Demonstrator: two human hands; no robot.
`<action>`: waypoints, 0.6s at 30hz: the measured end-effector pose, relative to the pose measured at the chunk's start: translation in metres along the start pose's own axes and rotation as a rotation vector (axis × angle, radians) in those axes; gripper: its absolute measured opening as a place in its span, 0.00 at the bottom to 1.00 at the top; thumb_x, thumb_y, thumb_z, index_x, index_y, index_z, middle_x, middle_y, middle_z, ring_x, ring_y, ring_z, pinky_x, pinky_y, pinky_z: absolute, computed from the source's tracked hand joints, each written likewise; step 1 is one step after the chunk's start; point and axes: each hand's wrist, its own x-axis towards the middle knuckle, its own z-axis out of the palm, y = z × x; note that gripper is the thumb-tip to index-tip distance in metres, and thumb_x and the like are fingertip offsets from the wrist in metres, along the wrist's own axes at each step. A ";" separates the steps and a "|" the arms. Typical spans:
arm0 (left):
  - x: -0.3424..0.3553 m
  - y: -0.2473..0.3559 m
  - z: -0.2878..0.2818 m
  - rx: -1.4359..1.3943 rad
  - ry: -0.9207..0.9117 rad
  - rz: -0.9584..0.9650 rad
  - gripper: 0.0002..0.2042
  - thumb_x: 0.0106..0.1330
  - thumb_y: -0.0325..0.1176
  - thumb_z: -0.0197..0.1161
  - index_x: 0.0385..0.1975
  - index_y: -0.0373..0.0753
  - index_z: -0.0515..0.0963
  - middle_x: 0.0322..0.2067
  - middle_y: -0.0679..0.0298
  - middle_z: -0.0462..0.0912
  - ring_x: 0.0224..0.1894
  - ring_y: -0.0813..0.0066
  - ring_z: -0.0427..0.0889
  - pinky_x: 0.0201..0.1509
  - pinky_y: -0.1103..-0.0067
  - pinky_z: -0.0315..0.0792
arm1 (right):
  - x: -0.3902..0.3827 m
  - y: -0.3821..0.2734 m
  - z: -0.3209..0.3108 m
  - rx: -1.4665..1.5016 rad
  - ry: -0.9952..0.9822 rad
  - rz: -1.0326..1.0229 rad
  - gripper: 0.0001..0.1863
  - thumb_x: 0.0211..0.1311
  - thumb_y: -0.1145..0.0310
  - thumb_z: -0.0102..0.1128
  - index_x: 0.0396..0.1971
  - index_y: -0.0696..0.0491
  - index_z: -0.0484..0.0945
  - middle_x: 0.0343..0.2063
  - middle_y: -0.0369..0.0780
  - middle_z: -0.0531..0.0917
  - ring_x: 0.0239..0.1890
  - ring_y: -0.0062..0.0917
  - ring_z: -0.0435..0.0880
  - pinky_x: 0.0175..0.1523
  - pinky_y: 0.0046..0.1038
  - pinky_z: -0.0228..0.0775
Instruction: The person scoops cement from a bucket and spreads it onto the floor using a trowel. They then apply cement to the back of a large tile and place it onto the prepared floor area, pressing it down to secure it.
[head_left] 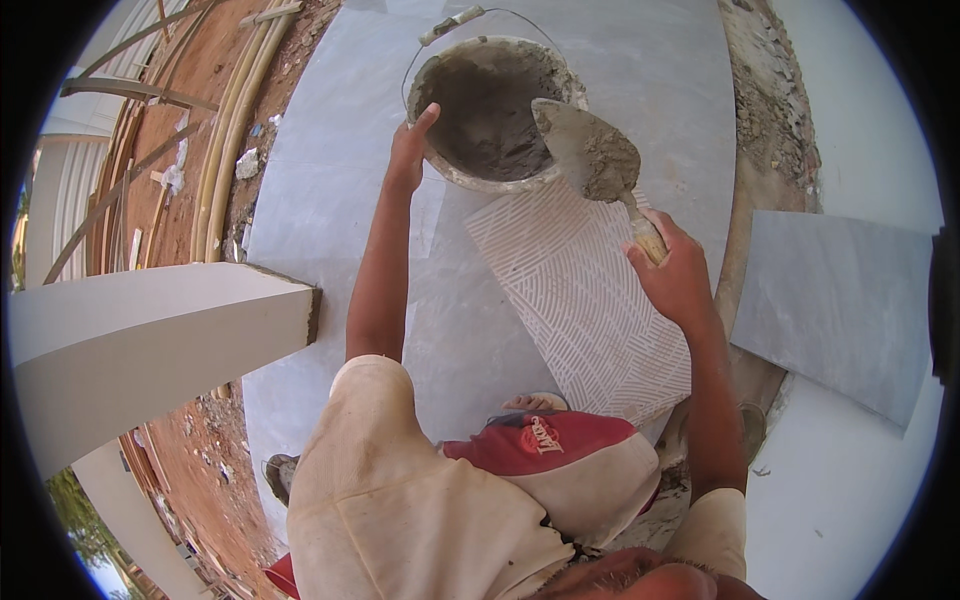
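Note:
My left hand (414, 140) grips the left rim of a bucket (470, 180) of wet grey mortar (480, 105); its wire handle stands raised at the back. My right hand (668, 272) is closed on the wooden handle of a trowel (590, 147), whose mortar-smeared blade lies over the bucket's right rim. Below the bucket and trowel lies a tile (565, 320) with its pale, ridged underside up, on the grey tiled floor (320, 220).
A white column (150, 350) juts in at left. Beyond the floor's left edge are red soil (190, 450), poles (230, 130) and rubble. At right, a rough mortar strip (775, 90) runs along a white wall (880, 120), with a grey tile (830, 310) against it.

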 end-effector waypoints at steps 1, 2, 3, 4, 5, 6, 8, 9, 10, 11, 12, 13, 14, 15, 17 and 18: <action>0.013 0.007 -0.005 -0.054 -0.047 -0.039 0.30 0.68 0.46 0.62 0.61 0.30 0.67 0.55 0.56 0.76 0.58 0.65 0.74 0.59 0.70 0.70 | 0.009 -0.010 0.002 -0.043 -0.024 -0.008 0.24 0.58 0.66 0.62 0.54 0.58 0.75 0.42 0.51 0.83 0.43 0.45 0.83 0.51 0.40 0.73; 0.021 0.010 -0.006 -0.112 -0.099 -0.078 0.28 0.69 0.44 0.62 0.60 0.30 0.68 0.55 0.56 0.77 0.57 0.65 0.76 0.59 0.71 0.71 | 0.017 -0.019 0.002 -0.090 -0.045 -0.013 0.24 0.58 0.65 0.61 0.54 0.57 0.75 0.42 0.51 0.83 0.43 0.46 0.83 0.51 0.40 0.73; 0.023 0.009 -0.005 -0.161 -0.053 -0.070 0.26 0.70 0.43 0.60 0.61 0.30 0.68 0.55 0.56 0.77 0.57 0.65 0.76 0.59 0.70 0.71 | 0.024 -0.025 0.003 -0.136 -0.066 -0.019 0.23 0.59 0.64 0.61 0.54 0.57 0.75 0.42 0.50 0.83 0.44 0.46 0.83 0.51 0.41 0.74; 0.024 0.007 -0.002 -0.208 -0.005 -0.062 0.25 0.71 0.42 0.58 0.61 0.30 0.68 0.55 0.56 0.77 0.56 0.65 0.77 0.60 0.70 0.71 | 0.029 -0.028 0.005 -0.185 -0.065 -0.061 0.23 0.59 0.64 0.60 0.54 0.56 0.75 0.42 0.50 0.82 0.43 0.45 0.83 0.51 0.41 0.74; 0.027 0.006 0.001 -0.254 0.042 -0.052 0.24 0.73 0.42 0.56 0.61 0.31 0.69 0.55 0.56 0.78 0.55 0.65 0.78 0.60 0.69 0.71 | 0.035 -0.030 0.009 -0.234 -0.062 -0.105 0.23 0.59 0.64 0.60 0.54 0.56 0.75 0.41 0.50 0.82 0.43 0.45 0.83 0.50 0.41 0.75; 0.024 0.012 0.017 -0.253 0.045 -0.020 0.24 0.72 0.40 0.58 0.60 0.30 0.69 0.54 0.56 0.78 0.55 0.66 0.78 0.60 0.69 0.71 | 0.040 -0.027 0.011 -0.291 -0.056 -0.131 0.23 0.59 0.65 0.59 0.54 0.55 0.75 0.41 0.50 0.82 0.43 0.44 0.84 0.50 0.41 0.75; 0.003 0.025 0.043 -0.247 0.064 0.037 0.23 0.70 0.36 0.60 0.59 0.28 0.69 0.54 0.55 0.78 0.53 0.66 0.78 0.59 0.71 0.71 | 0.055 -0.028 0.013 -0.376 -0.048 -0.140 0.21 0.60 0.65 0.59 0.52 0.55 0.76 0.39 0.50 0.82 0.41 0.43 0.84 0.48 0.41 0.76; -0.005 0.027 0.051 -0.232 0.051 0.055 0.23 0.70 0.35 0.61 0.60 0.28 0.68 0.53 0.55 0.78 0.53 0.67 0.78 0.59 0.71 0.72 | 0.064 -0.030 0.015 -0.417 -0.049 -0.146 0.20 0.60 0.66 0.59 0.51 0.55 0.77 0.38 0.50 0.82 0.40 0.43 0.85 0.47 0.41 0.77; -0.012 0.027 0.057 -0.218 0.038 0.074 0.23 0.69 0.34 0.61 0.60 0.28 0.68 0.53 0.55 0.78 0.53 0.67 0.78 0.59 0.72 0.72 | 0.073 -0.031 0.020 -0.453 -0.087 -0.113 0.20 0.60 0.65 0.59 0.52 0.54 0.77 0.38 0.50 0.82 0.41 0.43 0.84 0.47 0.41 0.76; -0.017 0.030 0.063 -0.202 0.027 0.101 0.24 0.69 0.33 0.62 0.60 0.27 0.68 0.53 0.55 0.78 0.54 0.67 0.78 0.59 0.72 0.72 | 0.085 -0.032 0.027 -0.489 -0.121 -0.087 0.20 0.60 0.64 0.60 0.52 0.53 0.77 0.38 0.49 0.82 0.41 0.43 0.84 0.48 0.41 0.76; -0.023 0.032 0.072 -0.184 0.044 0.109 0.24 0.68 0.31 0.63 0.61 0.27 0.68 0.53 0.54 0.78 0.53 0.69 0.78 0.58 0.73 0.71 | 0.097 -0.030 0.032 -0.529 -0.154 -0.055 0.20 0.60 0.64 0.60 0.53 0.53 0.77 0.37 0.48 0.82 0.41 0.43 0.84 0.48 0.41 0.75; -0.029 0.035 0.080 -0.148 0.032 0.123 0.24 0.67 0.31 0.62 0.61 0.27 0.68 0.52 0.55 0.78 0.53 0.69 0.78 0.58 0.73 0.71 | 0.109 -0.025 0.039 -0.551 -0.138 -0.052 0.20 0.60 0.64 0.60 0.52 0.53 0.77 0.37 0.49 0.83 0.41 0.43 0.84 0.48 0.42 0.75; -0.033 0.038 0.089 -0.111 0.018 0.137 0.24 0.67 0.30 0.62 0.61 0.27 0.69 0.52 0.55 0.79 0.53 0.69 0.78 0.58 0.74 0.71 | 0.121 -0.017 0.049 -0.571 -0.120 -0.048 0.20 0.60 0.64 0.60 0.52 0.53 0.77 0.36 0.49 0.83 0.41 0.43 0.84 0.48 0.42 0.75; -0.036 0.040 0.094 -0.069 0.008 0.152 0.24 0.67 0.30 0.62 0.61 0.27 0.69 0.51 0.55 0.79 0.52 0.70 0.78 0.58 0.74 0.71 | 0.128 -0.013 0.059 -0.586 -0.103 -0.049 0.19 0.60 0.64 0.60 0.51 0.53 0.77 0.36 0.50 0.83 0.40 0.44 0.84 0.48 0.42 0.76; -0.035 0.037 0.101 -0.029 -0.006 0.195 0.24 0.66 0.30 0.62 0.61 0.27 0.69 0.51 0.56 0.80 0.52 0.71 0.78 0.58 0.75 0.71 | 0.134 -0.008 0.076 -0.551 -0.106 -0.072 0.20 0.60 0.64 0.60 0.52 0.53 0.77 0.36 0.51 0.83 0.39 0.46 0.84 0.48 0.44 0.76; -0.035 0.037 0.103 -0.020 -0.026 0.212 0.24 0.66 0.30 0.62 0.61 0.27 0.69 0.51 0.56 0.80 0.52 0.71 0.78 0.58 0.75 0.71 | 0.134 -0.006 0.084 -0.531 -0.109 -0.082 0.20 0.60 0.64 0.61 0.52 0.54 0.77 0.36 0.51 0.83 0.39 0.47 0.84 0.47 0.44 0.76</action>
